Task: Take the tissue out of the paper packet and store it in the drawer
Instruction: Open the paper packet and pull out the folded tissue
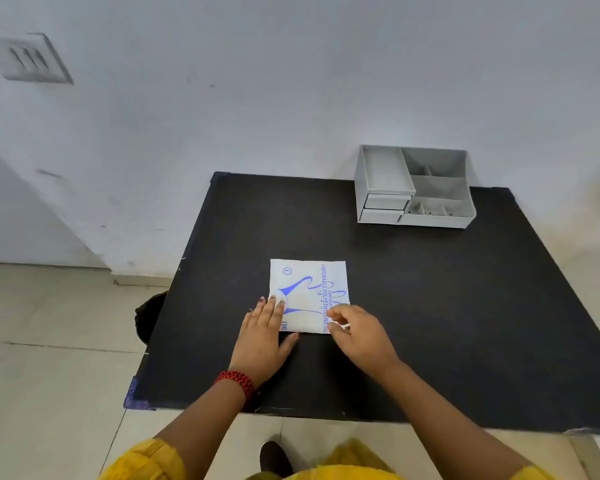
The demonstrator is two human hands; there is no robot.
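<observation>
While thin, light and floppy, packet (309, 292) wants pinning flat by left hand (262, 332), spread, right fingers (333, 315) narrowed pinching its near-right corner.

Under my hands lies a black table (430, 306) with worn, chipped corners, its near-left corner scuffed purple. Left of my left hand and below the table edge, pale floor tiles (49, 341) spread out. Far beyond my fingertips rises a grey-white wall (291, 81), with a switch plate (32, 58) high up to the left. A red beaded bracelet (238, 381) circles my left wrist, and yellow cloth (146, 460) covers my upper arm.
</observation>
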